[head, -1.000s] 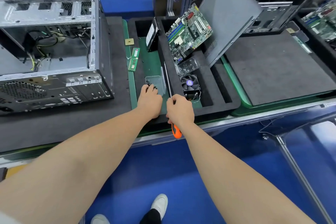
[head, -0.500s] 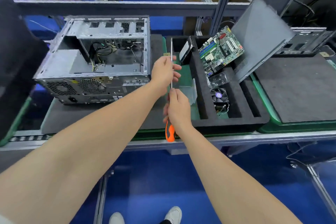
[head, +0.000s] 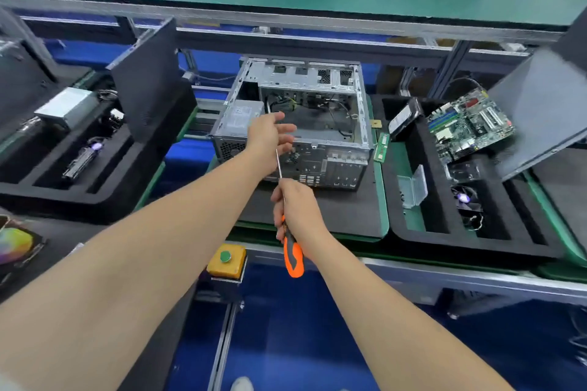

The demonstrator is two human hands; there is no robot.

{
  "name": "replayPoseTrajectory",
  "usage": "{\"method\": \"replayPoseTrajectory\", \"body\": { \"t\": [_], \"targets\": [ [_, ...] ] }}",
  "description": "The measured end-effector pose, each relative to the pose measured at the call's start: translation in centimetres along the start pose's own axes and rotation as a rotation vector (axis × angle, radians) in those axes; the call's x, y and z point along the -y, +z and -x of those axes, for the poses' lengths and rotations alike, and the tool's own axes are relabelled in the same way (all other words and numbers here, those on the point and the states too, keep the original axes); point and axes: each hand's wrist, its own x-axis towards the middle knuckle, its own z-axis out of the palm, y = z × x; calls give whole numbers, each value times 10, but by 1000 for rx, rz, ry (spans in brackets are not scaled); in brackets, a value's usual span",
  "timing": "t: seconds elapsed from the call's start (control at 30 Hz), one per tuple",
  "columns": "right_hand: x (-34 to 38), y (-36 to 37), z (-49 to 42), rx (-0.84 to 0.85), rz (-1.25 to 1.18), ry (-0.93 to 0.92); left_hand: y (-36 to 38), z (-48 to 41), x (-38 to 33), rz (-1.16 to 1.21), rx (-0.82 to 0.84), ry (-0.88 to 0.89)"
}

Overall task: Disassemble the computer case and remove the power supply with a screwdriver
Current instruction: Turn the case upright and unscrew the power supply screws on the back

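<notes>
Two black foam trays flank the work. The left tray (head: pixel 47 197) holds a silver metal box (head: pixel 68 108) and a small cooler (head: pixel 83 159), and a dark panel (head: pixel 149 86) leans upright at its right edge. Nearer the person, a yellow button box (head: pixel 226 260) with a green button sits at the front rail of the surface, just under the left forearm.

In the middle, the computer case (head: pixel 317 136) lies on a black mat (head: pixel 333 216) with its open side up and its rear plate toward the person. The power supply (head: pixel 243 114) is inside the case at its left end, against the rear plate. The left hand (head: pixel 270 136) is over that end, its fingers released and spread, holding nothing; whether it touches the metal cannot be told. Just nearer, the right hand (head: pixel 300 213) has its fingers clenched round the screwdriver (head: pixel 293 259). The orange handle sticks out toward the person and the thin shaft points up to just beneath the left hand.

Right of the case, a green memory stick (head: pixel 381 143) lies flat. The right tray (head: pixel 444 246) holds a hard drive (head: pixel 405 119) on edge, a clear plastic box (head: pixel 414 187) with its lid open, a tilted motherboard (head: pixel 467 124) and a fan (head: pixel 463 200). A grey side panel (head: pixel 540 105) leans over the tray's right side.
</notes>
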Motion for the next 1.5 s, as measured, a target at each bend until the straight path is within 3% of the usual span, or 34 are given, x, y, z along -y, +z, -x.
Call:
{"method": "replayPoseTrajectory", "body": {
  "t": [0.2, 0.37, 0.87, 1.13, 1.5],
  "targets": [
    [-15, 65, 9, 96, 122, 1, -90, -19, 1, 70, -37, -80],
    [-26, 98, 14, 57, 125, 43, -126, -28, 6, 23, -52, -88],
    [-55, 135, 28, -105, 75, 97, -149, -32, 18, -174, 168, 83],
    [-61, 139, 31, -121, 100, 87, -149, -27, 14, -330, 162, 47],
    [-56, 142, 26, -142, 58, 154, -149, -23, 5, -351, 159, 31]
  ]
}}
